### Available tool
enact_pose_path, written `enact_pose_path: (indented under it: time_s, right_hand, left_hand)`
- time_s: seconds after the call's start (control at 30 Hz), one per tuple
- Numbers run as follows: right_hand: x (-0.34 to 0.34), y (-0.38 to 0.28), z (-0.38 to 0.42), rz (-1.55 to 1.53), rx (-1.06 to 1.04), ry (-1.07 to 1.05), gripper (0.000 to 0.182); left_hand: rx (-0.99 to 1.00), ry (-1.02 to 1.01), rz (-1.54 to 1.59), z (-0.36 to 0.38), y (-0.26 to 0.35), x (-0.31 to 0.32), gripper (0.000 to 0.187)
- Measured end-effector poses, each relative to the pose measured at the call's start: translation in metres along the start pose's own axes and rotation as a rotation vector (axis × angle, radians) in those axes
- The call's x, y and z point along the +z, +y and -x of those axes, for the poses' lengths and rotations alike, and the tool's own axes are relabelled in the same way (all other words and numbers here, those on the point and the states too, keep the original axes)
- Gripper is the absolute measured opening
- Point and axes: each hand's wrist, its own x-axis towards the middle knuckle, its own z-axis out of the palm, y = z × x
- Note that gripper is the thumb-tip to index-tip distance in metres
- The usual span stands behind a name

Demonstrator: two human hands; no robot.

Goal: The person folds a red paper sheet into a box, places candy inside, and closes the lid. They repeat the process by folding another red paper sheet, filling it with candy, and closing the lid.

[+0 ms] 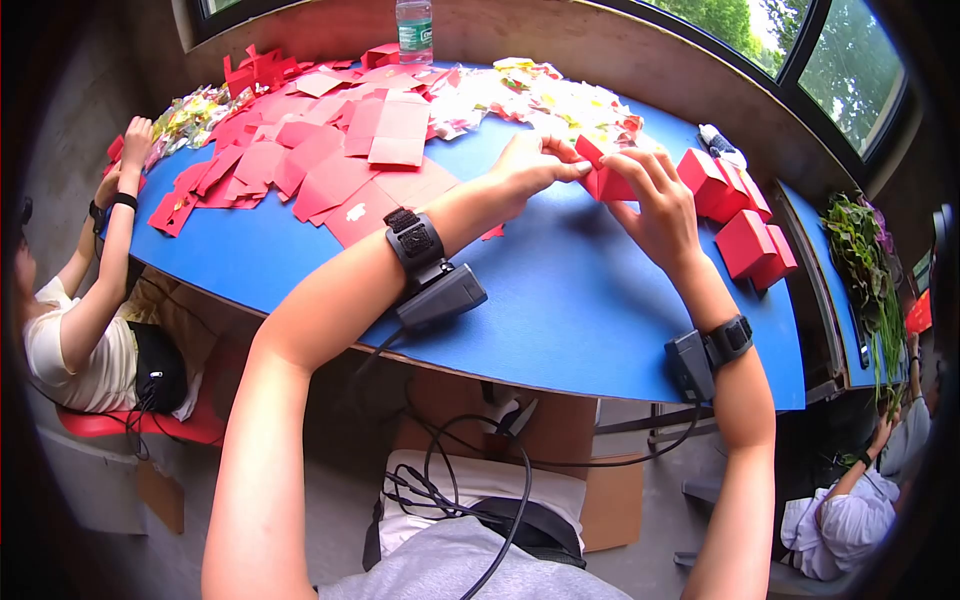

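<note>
A small red paper box [612,186] is held up over the blue table, between my two hands. My left hand [532,168] reaches in from the left, its thumb and fingertips pinched at the box's raised flap. My right hand [655,190] is closed around the box's right side, partly covering it. Just right of it stand several folded red boxes [745,243]. A spread heap of flat red card pieces [330,175] lies to the left of my left hand. Behind both hands is a pile of colourful wrapped pieces [540,95], too small to name.
The blue table [560,310] curves around me. A water bottle [414,32] stands at its back edge. A person [90,330] sits at the left, hands at the table. On the right, another person [850,520] is near green leafy stems [865,270]. Cables [470,450] hang below.
</note>
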Motion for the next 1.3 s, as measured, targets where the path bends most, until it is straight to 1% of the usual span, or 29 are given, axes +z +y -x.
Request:
enact_pose_path:
  time_s: [0.1,0.2,0.27,0.33,0.4,0.47,0.5,0.57,0.6,0.73,0.8,0.83,0.9,0.97,1.03,1.07,1.13,1.17,1.23,1.27,1.3]
  right_hand:
    - [-0.001,-0.001,0.000,-0.014,0.019,-0.004,0.048]
    - [-0.002,-0.001,-0.001,0.008,-0.026,0.003,0.047]
    - [-0.003,0.000,0.000,0.004,-0.016,0.015,0.046]
    - [-0.002,0.000,-0.001,-0.002,-0.006,0.027,0.046]
    - [-0.003,-0.001,0.000,-0.003,-0.046,0.016,0.045]
    - [-0.001,-0.001,0.000,-0.006,-0.052,0.035,0.045]
    - [0.000,-0.001,0.000,-0.008,-0.062,0.058,0.046]
    - [0.001,-0.002,-0.001,-0.024,-0.025,0.078,0.047]
    - [0.000,-0.001,0.000,-0.034,0.015,0.097,0.049]
    - [0.001,0.004,0.000,-0.037,0.012,0.141,0.053]
    - [0.000,0.004,-0.001,-0.039,0.030,0.174,0.054]
    - [-0.001,0.004,-0.001,-0.041,0.031,0.174,0.054]
    - [-0.002,0.006,-0.002,-0.060,0.059,0.213,0.053]
    - [-0.002,0.008,-0.002,-0.061,0.058,0.220,0.052]
    - [-0.002,0.009,-0.002,-0.059,0.041,0.246,0.053]
    - [-0.003,0.010,-0.003,-0.054,0.046,0.248,0.053]
    - [-0.004,0.011,-0.005,-0.076,0.051,0.302,0.049]
    - [-0.004,0.011,-0.006,-0.078,0.055,0.304,0.049]
    - [-0.002,0.010,-0.008,-0.521,0.538,0.407,0.047]
    - [0.000,0.016,-0.008,-0.782,0.729,0.454,0.049]
    - [-0.011,0.012,-0.013,-1.022,0.990,0.401,0.044]
  left_hand:
    - [-0.011,-0.011,-0.018,0.002,0.004,0.000,0.030]
    - [0.010,-0.038,-0.014,0.002,0.005,0.002,0.032]
    - [0.039,-0.003,0.024,0.003,0.008,0.004,0.033]
    - [0.051,-0.009,0.010,0.003,0.010,0.004,0.032]
    - [0.062,-0.016,-0.001,0.001,0.006,0.005,0.031]
    - [0.180,0.049,-0.022,-0.004,-0.003,0.007,0.034]
    - [0.178,0.051,-0.022,-0.001,0.000,0.011,0.034]
    - [0.245,0.201,-0.008,0.005,0.007,0.020,0.042]
    - [0.286,0.218,-0.058,0.004,0.008,0.020,0.049]
    - [0.342,0.242,-0.130,0.003,0.008,0.020,0.055]
    - [0.509,0.421,-0.495,0.000,0.007,0.016,0.067]
    - [0.508,0.422,-0.497,0.001,0.008,0.015,0.067]
    - [0.224,0.308,-0.226,0.004,0.010,0.015,0.076]
    - [0.226,0.284,-0.179,0.004,0.007,0.019,0.074]
    - [0.229,0.217,-0.135,0.003,0.007,0.021,0.066]
    - [0.230,0.210,-0.136,0.002,0.008,0.022,0.066]
    - [0.269,0.233,-0.100,0.001,0.007,0.022,0.058]
    - [0.267,0.232,-0.103,0.000,0.008,0.021,0.058]
    - [0.337,0.237,0.031,-0.002,0.012,0.020,0.054]
    - [0.332,0.220,0.021,-0.001,0.013,0.018,0.044]
    - [0.330,0.215,0.021,-0.001,0.012,0.017,0.044]
